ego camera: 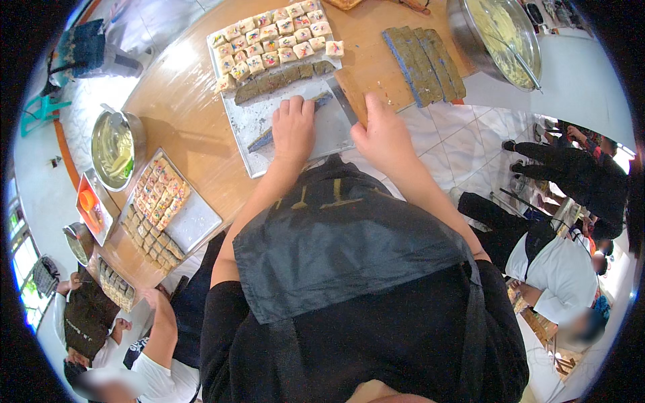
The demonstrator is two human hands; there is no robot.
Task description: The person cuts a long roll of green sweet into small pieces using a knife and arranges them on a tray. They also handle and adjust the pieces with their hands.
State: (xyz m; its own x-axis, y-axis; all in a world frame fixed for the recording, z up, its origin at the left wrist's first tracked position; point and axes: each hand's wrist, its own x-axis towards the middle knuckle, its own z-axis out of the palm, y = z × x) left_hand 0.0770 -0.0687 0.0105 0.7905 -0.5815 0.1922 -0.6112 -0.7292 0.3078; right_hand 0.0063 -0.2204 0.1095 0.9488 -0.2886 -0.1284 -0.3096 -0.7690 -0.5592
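Note:
My left hand (294, 128) rests on a thin blue-edged strip of cake (261, 140) lying on a metal baking tray (247, 165); the strip shows on both sides of it. My right hand (385, 133) grips the wooden handle of a broad-bladed knife (347, 98), its blade at the tray's right part. Above the strip lies a row of brown cake pieces (282, 79). Rows of small cream-topped squares with coloured sprinkles (270, 45) fill the far part of the tray. Several long brown and blue cake slabs (426, 65) lie on the table to the right.
A steel bowl of pale cream (504, 40) stands at the upper right, another (115, 151) at the left. A second tray of cake squares (194, 221) and an orange container (88, 200) are at the left. People work at the lower left; others are at the right.

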